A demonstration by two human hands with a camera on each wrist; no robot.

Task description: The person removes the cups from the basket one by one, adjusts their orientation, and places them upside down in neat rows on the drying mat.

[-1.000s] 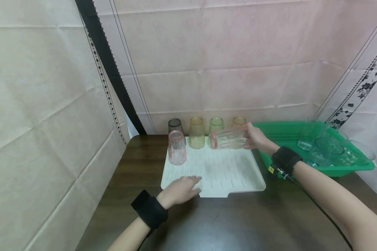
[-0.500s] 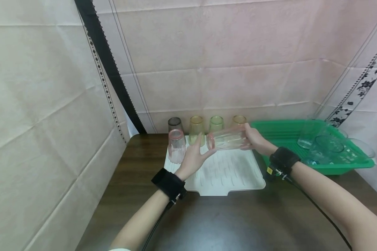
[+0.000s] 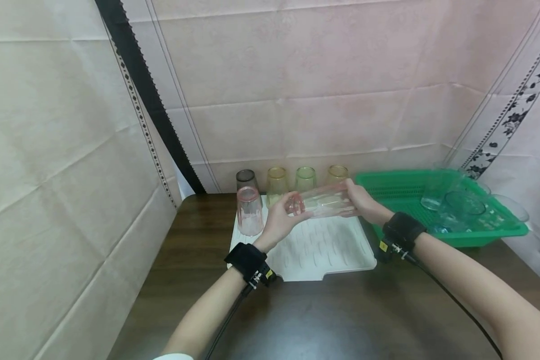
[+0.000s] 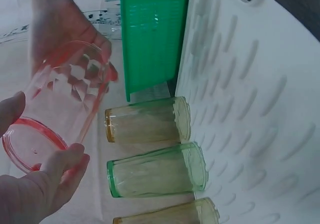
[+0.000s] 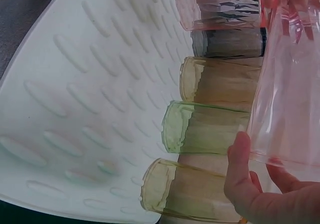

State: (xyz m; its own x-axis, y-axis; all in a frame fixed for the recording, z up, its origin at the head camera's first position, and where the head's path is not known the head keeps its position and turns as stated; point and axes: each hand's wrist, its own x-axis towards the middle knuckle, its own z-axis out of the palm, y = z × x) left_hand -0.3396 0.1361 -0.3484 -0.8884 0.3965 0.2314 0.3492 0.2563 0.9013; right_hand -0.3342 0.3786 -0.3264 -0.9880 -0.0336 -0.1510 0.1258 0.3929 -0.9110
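1. Your pink-tinted clear tumbler (image 3: pixel 326 201) is held nearly sideways above the ridged white tray (image 3: pixel 324 245).
2. Your left hand (image 3: pixel 281 220) curls thumb and fingers round its left end; your right hand (image 3: pixel 366 201) grips the other.
3. Expect it stiff, modestly heavy, slippery and, if glass, breakable; supporting both ends seems safest.
4. On the tray stand smoky-grey (image 3: pixel 246 179), amber (image 3: pixel 276 179), green (image 3: pixel 305 180) and other tumblers.
5. Beyond your right hand sits the green plastic basket (image 3: pixel 387 190), holding clear glasses (image 3: pixel 463 212).
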